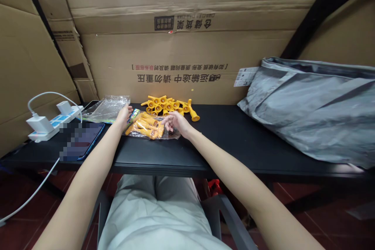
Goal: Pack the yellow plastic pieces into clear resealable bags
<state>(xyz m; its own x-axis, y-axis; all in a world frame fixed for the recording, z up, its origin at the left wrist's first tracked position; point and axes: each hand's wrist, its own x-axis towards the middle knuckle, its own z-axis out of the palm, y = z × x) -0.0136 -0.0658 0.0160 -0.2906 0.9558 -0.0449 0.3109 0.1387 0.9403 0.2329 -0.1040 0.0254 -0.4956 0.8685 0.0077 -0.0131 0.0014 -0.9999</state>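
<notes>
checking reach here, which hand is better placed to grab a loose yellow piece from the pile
Probably the right hand: it is at the right end of the filled bag, just in front of the pile. The left hand is farther off, at the bag's left end.

Cardboard boxes (187, 47) fill the top of the frame behind a black table (234, 140). Red floor tiles (336, 222) lie below; a grey bag (316, 105) sits at right.
</notes>
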